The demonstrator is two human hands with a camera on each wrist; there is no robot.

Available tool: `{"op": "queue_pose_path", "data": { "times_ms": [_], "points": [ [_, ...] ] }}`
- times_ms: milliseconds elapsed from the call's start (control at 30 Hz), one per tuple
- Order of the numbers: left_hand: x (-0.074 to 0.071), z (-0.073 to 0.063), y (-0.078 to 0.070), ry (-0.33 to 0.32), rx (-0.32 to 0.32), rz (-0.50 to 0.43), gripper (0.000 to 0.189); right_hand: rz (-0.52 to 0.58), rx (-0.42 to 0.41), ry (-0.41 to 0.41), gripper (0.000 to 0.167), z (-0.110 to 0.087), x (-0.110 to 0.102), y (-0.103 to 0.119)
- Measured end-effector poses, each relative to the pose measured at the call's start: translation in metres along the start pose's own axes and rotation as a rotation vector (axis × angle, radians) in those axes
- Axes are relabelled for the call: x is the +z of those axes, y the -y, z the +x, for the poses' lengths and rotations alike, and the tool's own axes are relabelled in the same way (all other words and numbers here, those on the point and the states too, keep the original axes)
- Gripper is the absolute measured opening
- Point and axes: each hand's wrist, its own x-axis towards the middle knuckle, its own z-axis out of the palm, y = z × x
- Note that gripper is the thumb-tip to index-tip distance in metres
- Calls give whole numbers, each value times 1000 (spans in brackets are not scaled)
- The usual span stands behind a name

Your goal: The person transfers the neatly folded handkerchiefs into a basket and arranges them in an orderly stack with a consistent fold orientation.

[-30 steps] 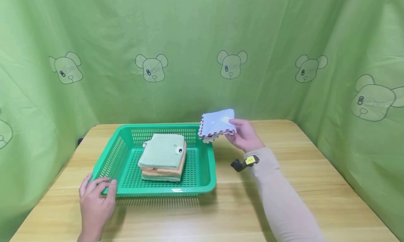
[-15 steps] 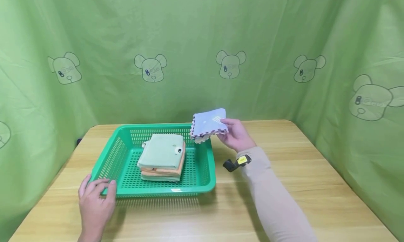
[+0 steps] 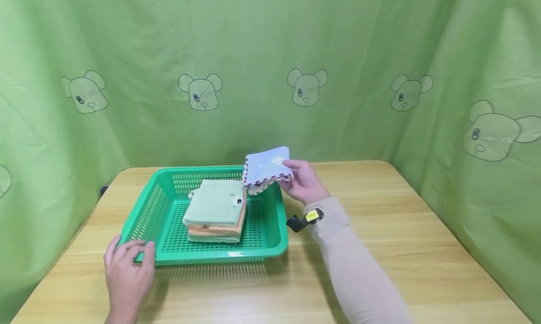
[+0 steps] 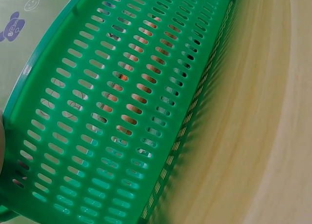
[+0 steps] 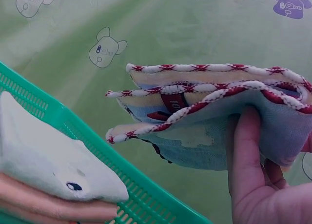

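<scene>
My right hand (image 3: 305, 182) pinches a folded blue towel (image 3: 266, 166) with red-and-white stitched edges, thumb on top and fingers beneath. The towel is held above the back right rim of a green plastic basket (image 3: 264, 254). In the right wrist view its folded layers (image 5: 195, 107) spread apart at the near edge. Inside the basket lies a stack of folded towels: a pale green towel (image 3: 213, 204) with an eye patch on top, orange ones (image 3: 215, 230) under it. My left hand (image 3: 128, 274) grips the basket's front left corner; the left wrist view shows mostly the basket wall (image 4: 112, 97).
The basket stands on a wooden table (image 3: 380, 230), whose surface extends to the right and in front. A green curtain (image 3: 253, 122) with bear-head prints hangs behind and on both sides. A black strap (image 3: 305, 219) with a yellow label sits at the right wrist.
My right hand has moved left with the blue towel, from beside the basket's right rim to over its back right part. My left hand stays on the basket corner.
</scene>
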Motion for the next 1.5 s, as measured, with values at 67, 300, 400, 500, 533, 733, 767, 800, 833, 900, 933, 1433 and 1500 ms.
{"op": "queue_pose_path", "data": {
  "times_ms": [67, 300, 400, 500, 533, 733, 767, 800, 833, 900, 933, 1433, 1500],
  "points": [
    [0, 0, 1, -6, 4, 2, 21, 0, 0, -5, 38, 2, 2, -4],
    [1, 1, 1, -21, 44, 6, 25, 14, 6, -2, 34, 8, 10, -15],
    [1, 1, 1, -25, 56, 4, 26, 21, 14, -7, 30, 10, 13, -19],
    [2, 2, 0, -30, 64, 0, 26, 29, 14, -10, 29, 12, 15, -22],
    [2, 2, 0, -29, 65, 0, 26, 35, 14, -9, 29, 13, 17, -23],
    [3, 5, 0, -49, 85, -5, 27, 49, 22, -21, 34, 16, 25, -30],
    [3, 5, 0, -53, 87, -6, 26, 48, 23, -28, 35, 16, 25, -31],
    [4, 5, -1, -54, 87, -7, 26, 47, 24, -33, 35, 16, 25, -33],
    [4, 4, -1, -54, 86, -9, 26, 42, 24, -39, 36, 16, 25, -34],
    [4, 4, -2, -52, 77, -12, 25, 24, 26, -46, 34, 16, 24, -36],
    [4, 4, -2, -51, 72, -12, 25, 16, 28, -48, 33, 17, 24, -38],
    [5, 1, 0, -60, 73, -5, 26, 41, 25, -84, 48, 26, 32, -55],
    [4, 1, 0, -56, 69, -5, 25, 54, 26, -92, 48, 27, 35, -57]
  ]
}}
